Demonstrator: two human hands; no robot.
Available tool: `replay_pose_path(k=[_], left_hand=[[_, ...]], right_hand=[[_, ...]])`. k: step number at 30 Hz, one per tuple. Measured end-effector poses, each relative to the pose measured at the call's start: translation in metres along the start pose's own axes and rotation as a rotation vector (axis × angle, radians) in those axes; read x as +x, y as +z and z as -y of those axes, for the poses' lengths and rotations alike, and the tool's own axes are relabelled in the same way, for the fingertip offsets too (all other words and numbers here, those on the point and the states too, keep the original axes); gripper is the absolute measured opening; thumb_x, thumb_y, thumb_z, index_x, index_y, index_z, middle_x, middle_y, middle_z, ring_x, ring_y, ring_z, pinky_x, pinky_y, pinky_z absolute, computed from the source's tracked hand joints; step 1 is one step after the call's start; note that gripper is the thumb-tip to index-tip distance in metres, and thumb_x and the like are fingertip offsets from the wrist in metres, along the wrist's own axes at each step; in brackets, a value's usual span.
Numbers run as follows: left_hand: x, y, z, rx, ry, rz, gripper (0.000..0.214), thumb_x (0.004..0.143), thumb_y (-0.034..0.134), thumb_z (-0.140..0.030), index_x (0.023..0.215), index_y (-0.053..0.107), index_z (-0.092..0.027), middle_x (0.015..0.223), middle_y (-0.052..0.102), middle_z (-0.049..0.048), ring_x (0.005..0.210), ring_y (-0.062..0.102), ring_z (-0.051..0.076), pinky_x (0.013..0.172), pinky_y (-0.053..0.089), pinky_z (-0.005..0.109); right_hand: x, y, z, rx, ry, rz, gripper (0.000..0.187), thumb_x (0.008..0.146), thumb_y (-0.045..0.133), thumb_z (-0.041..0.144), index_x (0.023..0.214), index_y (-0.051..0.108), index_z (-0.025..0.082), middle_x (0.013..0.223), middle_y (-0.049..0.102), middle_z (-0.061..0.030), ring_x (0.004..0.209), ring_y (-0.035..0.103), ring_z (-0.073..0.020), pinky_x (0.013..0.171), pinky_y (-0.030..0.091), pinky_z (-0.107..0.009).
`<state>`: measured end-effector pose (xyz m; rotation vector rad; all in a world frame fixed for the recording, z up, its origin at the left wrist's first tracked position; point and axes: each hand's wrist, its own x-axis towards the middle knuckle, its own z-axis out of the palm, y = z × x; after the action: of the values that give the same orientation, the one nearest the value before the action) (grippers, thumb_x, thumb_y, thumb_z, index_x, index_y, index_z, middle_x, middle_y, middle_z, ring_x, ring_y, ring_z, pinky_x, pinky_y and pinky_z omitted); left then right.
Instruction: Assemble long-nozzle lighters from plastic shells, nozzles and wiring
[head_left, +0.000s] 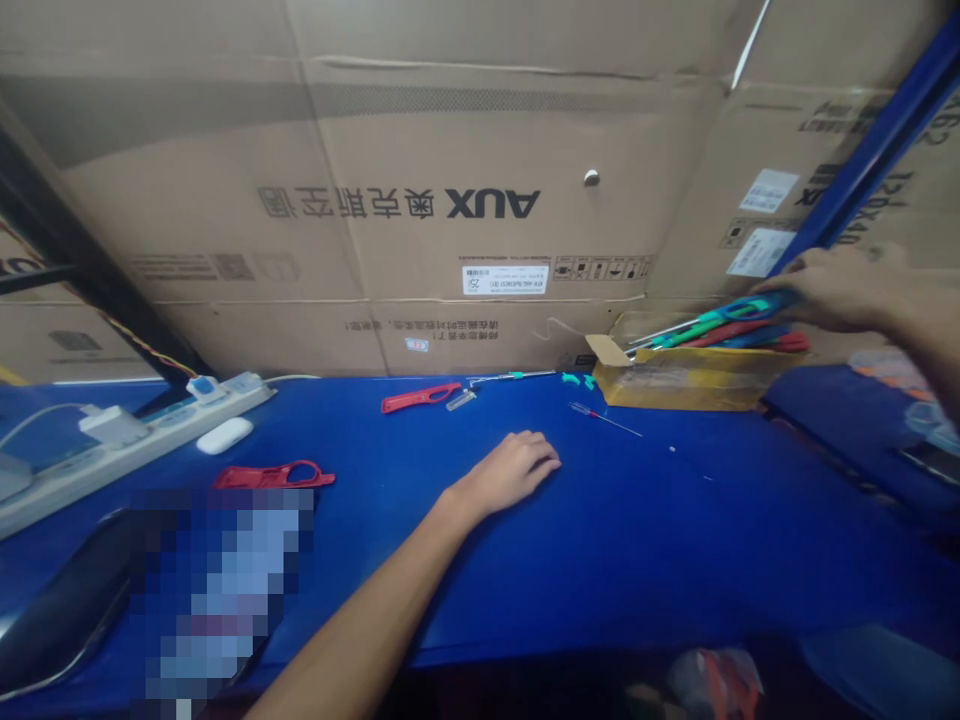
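Observation:
My left hand [517, 465] rests palm down on the blue table [600, 570], its fingers curled in and nothing visible in them. Beyond it lies a thin screwdriver [600, 415] with a clear and red handle. At the right, my right hand [829, 285] is closed around the blue-green handle [765, 303] of a long-shafted tool, above a yellow-taped cardboard box [675, 385]. Several tools with green, red and blue handles [724, 335] and metal shafts lie in that box. My right fingertips are partly hidden.
Red plastic handle pieces [420, 398] lie at the back, beside a metal rod [525, 375] and green bits [572, 379]. Leftward are another red piece [274, 476], a white case [225, 435], a power strip [135, 440] and a pixelated object [232, 590]. Cardboard [375, 120] stands behind.

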<state>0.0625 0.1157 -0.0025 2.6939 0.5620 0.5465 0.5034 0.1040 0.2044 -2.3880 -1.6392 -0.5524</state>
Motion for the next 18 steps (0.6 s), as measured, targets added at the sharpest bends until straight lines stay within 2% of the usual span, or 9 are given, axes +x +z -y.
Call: replay_pose_path(k=[2, 5, 6, 8, 10, 13, 15, 16, 18], left_hand=[[0.000, 0.000, 0.002, -0.039, 0.000, 0.004, 0.027, 0.106, 0.045, -0.031, 0.107, 0.069, -0.018, 0.109, 0.071, 0.0065, 0.101, 0.064, 0.019, 0.088, 0.047, 0.031], [-0.001, -0.003, 0.005, -0.027, -0.037, -0.009, 0.027, 0.106, 0.045, -0.030, 0.105, 0.069, -0.018, 0.107, 0.070, 0.0065, 0.100, 0.063, 0.019, 0.090, 0.047, 0.032], [-0.002, -0.005, 0.007, 0.006, -0.074, -0.024, 0.028, 0.106, 0.045, -0.031, 0.104, 0.069, -0.018, 0.107, 0.070, 0.0066, 0.100, 0.062, 0.020, 0.090, 0.047, 0.034], [-0.004, -0.010, 0.011, 0.110, -0.187, -0.079, 0.027, 0.105, 0.045, -0.031, 0.106, 0.068, -0.018, 0.110, 0.068, 0.0079, 0.104, 0.059, 0.022, 0.093, 0.046, 0.037], [-0.007, -0.018, 0.019, 0.248, -0.341, -0.165, 0.024, 0.102, 0.048, -0.030, 0.114, 0.066, -0.018, 0.123, 0.064, 0.0113, 0.115, 0.055, 0.026, 0.099, 0.044, 0.042], [-0.015, -0.031, 0.036, 0.428, -0.616, -0.312, 0.034, 0.100, 0.050, -0.028, 0.128, 0.060, -0.013, 0.146, 0.051, 0.0184, 0.136, 0.043, 0.033, 0.110, 0.038, 0.047], [-0.023, -0.039, 0.050, 0.498, -0.785, -0.372, 0.040, 0.101, 0.045, -0.028, 0.134, 0.056, -0.010, 0.153, 0.044, 0.0215, 0.144, 0.035, 0.035, 0.115, 0.033, 0.049], [-0.027, -0.042, 0.056, 0.520, -0.851, -0.380, 0.042, 0.101, 0.042, -0.028, 0.136, 0.055, -0.009, 0.154, 0.043, 0.0223, 0.146, 0.033, 0.036, 0.117, 0.030, 0.051], [-0.035, -0.048, 0.066, 0.541, -0.931, -0.351, 0.042, 0.102, 0.037, -0.025, 0.136, 0.055, -0.009, 0.150, 0.049, 0.0221, 0.146, 0.034, 0.036, 0.120, 0.026, 0.056]], right_hand=[[-0.002, 0.008, 0.024, 0.029, -0.006, 0.003, 0.048, 0.097, 0.047, 0.051, 0.101, 0.079, 0.015, 0.127, 0.066, -0.0257, 0.123, 0.054, -0.0427, 0.103, 0.023, -0.071], [-0.019, 0.026, 0.067, 0.056, -0.234, -0.258, 0.049, 0.098, 0.041, 0.028, 0.138, 0.061, 0.009, 0.151, 0.046, -0.0290, 0.138, 0.043, -0.0403, 0.109, 0.022, -0.066], [-0.028, 0.033, 0.081, 0.074, -0.292, -0.336, 0.051, 0.095, 0.041, 0.022, 0.141, 0.058, 0.007, 0.151, 0.045, -0.0294, 0.140, 0.041, -0.0398, 0.110, 0.025, -0.063], [-0.051, 0.047, 0.110, 0.128, -0.349, -0.395, 0.049, 0.092, 0.045, 0.017, 0.136, 0.061, 0.004, 0.146, 0.050, -0.0299, 0.138, 0.045, -0.0401, 0.107, 0.035, -0.058], [-0.089, 0.060, 0.137, 0.210, -0.412, -0.367, 0.044, 0.092, 0.047, 0.018, 0.131, 0.063, 0.007, 0.142, 0.055, -0.0256, 0.132, 0.051, -0.0388, 0.105, 0.040, -0.058], [-0.187, 0.080, 0.170, 0.421, -0.449, -0.226, 0.041, 0.095, 0.047, 0.027, 0.133, 0.065, 0.022, 0.142, 0.059, -0.0155, 0.130, 0.055, -0.0345, 0.106, 0.044, -0.058], [-0.272, 0.096, 0.185, 0.559, -0.398, 0.030, 0.041, 0.095, 0.049, 0.036, 0.131, 0.065, 0.042, 0.139, 0.063, -0.0035, 0.131, 0.056, -0.0330, 0.105, 0.048, -0.057], [-0.315, 0.104, 0.190, 0.589, -0.306, 0.174, 0.039, 0.093, 0.051, 0.042, 0.128, 0.063, 0.055, 0.138, 0.064, 0.0039, 0.131, 0.056, -0.0321, 0.102, 0.050, -0.055], [-0.389, 0.119, 0.198, 0.574, -0.202, 0.269, 0.031, 0.086, 0.063, 0.054, 0.115, 0.065, 0.065, 0.131, 0.068, 0.0070, 0.120, 0.064, -0.0334, 0.078, 0.060, -0.048]])
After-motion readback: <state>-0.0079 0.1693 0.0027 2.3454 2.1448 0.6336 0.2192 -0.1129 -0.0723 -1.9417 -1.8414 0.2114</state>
